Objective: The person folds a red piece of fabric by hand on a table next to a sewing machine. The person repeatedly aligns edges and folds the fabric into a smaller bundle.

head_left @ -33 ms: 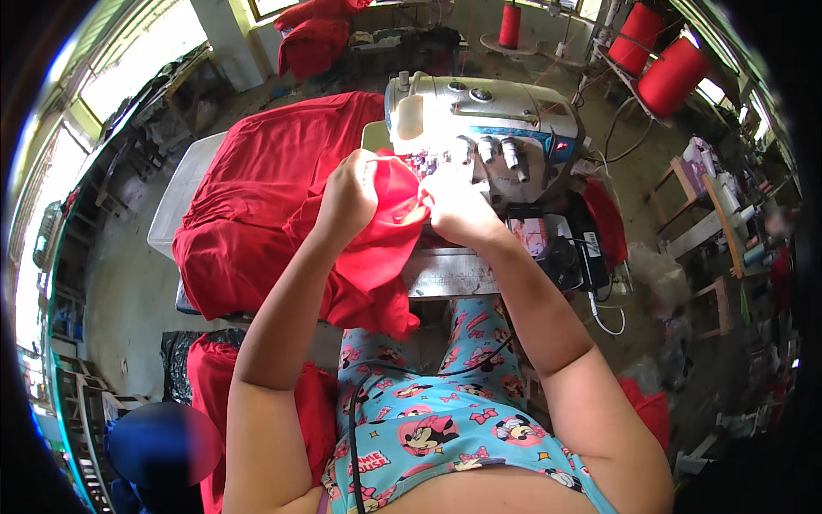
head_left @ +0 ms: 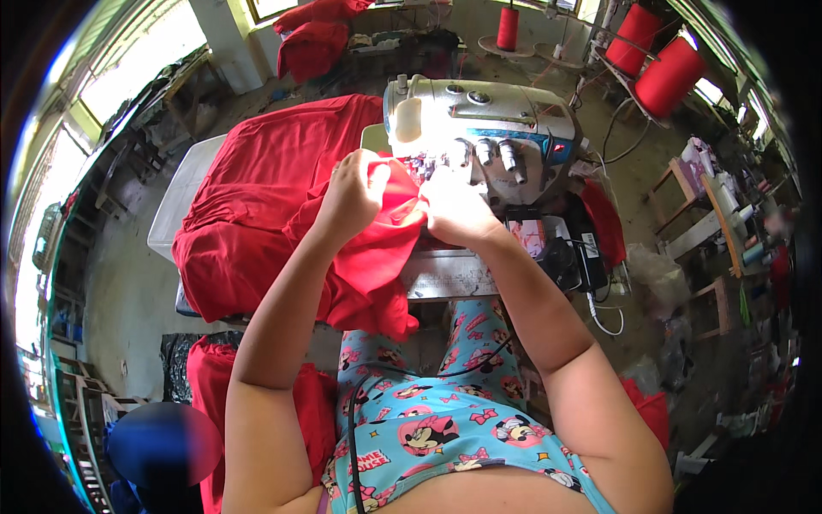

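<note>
Both my hands are at a white and blue overlock sewing machine (head_left: pixel 479 111). My left hand (head_left: pixel 351 195) is closed on a red fabric piece (head_left: pixel 377 244), just left of the machine's brightly lit needle area. The fabric's near end hangs over the table edge toward my lap. My right hand (head_left: pixel 460 212) grips the right edge of the same fabric in front of the machine; glare washes out its fingertips. The cloth between my hands is lifted and gathered. Strong light hides the needle and presser foot.
A large heap of red fabric (head_left: pixel 265 171) covers the table's left side. Red thread cones (head_left: pixel 670 77) stand at the back right. A black tray (head_left: pixel 591 253) with small items sits right of the machine. More red cloth (head_left: pixel 210 377) lies low at the left, near a blurred dark-blue shape (head_left: pixel 158 445).
My left hand has shifted very slightly, its thumb now standing out more from the fingers. My right hand stays at the fabric's edge. The view has moved a little.
</note>
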The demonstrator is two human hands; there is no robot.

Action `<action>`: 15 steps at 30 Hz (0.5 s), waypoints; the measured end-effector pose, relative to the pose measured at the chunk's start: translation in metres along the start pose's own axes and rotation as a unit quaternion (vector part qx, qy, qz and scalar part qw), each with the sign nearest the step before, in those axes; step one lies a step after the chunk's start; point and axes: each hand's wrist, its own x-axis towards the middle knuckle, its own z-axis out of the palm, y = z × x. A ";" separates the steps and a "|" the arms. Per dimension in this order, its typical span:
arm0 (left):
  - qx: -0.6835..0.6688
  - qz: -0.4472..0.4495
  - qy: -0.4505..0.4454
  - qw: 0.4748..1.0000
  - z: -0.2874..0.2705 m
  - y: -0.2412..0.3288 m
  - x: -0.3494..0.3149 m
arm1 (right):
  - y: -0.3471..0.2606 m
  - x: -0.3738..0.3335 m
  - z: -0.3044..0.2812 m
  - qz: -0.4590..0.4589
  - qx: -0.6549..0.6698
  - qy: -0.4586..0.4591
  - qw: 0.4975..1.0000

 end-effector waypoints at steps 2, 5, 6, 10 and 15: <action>0.119 0.026 -0.032 0.992 -0.002 0.004 0.000 | -0.011 0.003 -0.007 -0.028 -0.108 -0.051 0.992; 0.189 0.052 -0.053 0.979 0.002 0.000 0.005 | -0.011 0.003 -0.002 -0.080 -0.041 -0.055 0.994; 0.176 0.040 -0.081 0.980 -0.003 0.002 0.007 | -0.016 -0.003 -0.004 -0.086 -0.002 -0.019 0.996; 0.090 0.070 -0.061 0.992 -0.005 0.012 0.006 | -0.001 -0.019 0.012 -0.106 0.114 0.103 0.982; 0.003 0.021 -0.095 0.995 -0.010 0.032 -0.006 | -0.017 -0.049 0.007 0.064 0.343 0.178 0.920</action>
